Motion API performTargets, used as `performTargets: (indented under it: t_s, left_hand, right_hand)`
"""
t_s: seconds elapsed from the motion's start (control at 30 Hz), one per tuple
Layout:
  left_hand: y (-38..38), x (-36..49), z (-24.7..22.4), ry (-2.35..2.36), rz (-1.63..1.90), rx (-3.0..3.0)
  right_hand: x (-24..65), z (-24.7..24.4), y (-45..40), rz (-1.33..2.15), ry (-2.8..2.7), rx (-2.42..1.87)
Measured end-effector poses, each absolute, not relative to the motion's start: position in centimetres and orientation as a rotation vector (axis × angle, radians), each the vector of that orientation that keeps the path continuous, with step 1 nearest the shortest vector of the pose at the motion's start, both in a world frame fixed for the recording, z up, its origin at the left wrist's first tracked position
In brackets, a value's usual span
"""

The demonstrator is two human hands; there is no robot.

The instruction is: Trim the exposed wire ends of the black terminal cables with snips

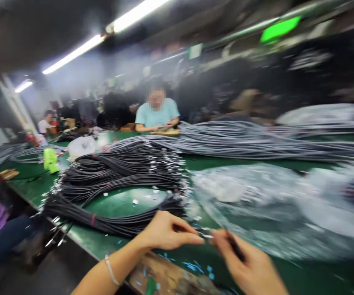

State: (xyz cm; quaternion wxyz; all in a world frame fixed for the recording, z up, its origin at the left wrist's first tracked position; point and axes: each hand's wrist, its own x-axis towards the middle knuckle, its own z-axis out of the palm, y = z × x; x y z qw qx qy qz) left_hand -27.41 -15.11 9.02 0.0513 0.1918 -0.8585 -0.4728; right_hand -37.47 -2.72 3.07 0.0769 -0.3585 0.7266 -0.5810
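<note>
A small pale cable end (207,232) is pinched narrowly between the left hand (172,231) and right hand (244,258), pointing left-right, above the near green table (118,244) in a lit, blurred workroom.

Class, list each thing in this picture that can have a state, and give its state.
Ceiling lights, lit
Black cables, bundled with red ties
Grey cables, laid lengthwise
Plastic sheeting, crumpled
Blue scraps, scattered
Left hand, fingertips pinched
Right hand, closed around a blurred dark item
</note>
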Motion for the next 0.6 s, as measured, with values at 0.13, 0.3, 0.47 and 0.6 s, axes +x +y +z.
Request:
performTargets:
  t_s: [0.13,0.3,0.47,0.6]
  left_hand:
    - [-15.2,-28.1,8.1,-2.667,-1.351,0.381]
    - [-15.0,-28.1,7.0,-2.660,-1.257,0.327]
    - [-15.1,-28.0,7.1,-2.627,-1.162,0.415]
    - [-15.3,-28.2,7.2,-2.624,-1.135,0.427]
  right_hand:
    - [-37.4,5.9,-2.2,-1.682,2.020,-1.034]
    - [-37.0,6.8,-2.8,-1.722,2.088,-1.067]
    - [-37.0,5.6,-2.9,-1.759,1.858,-0.951]
    - [-37.6,6.0,-2.8,-1.697,1.996,-1.033]
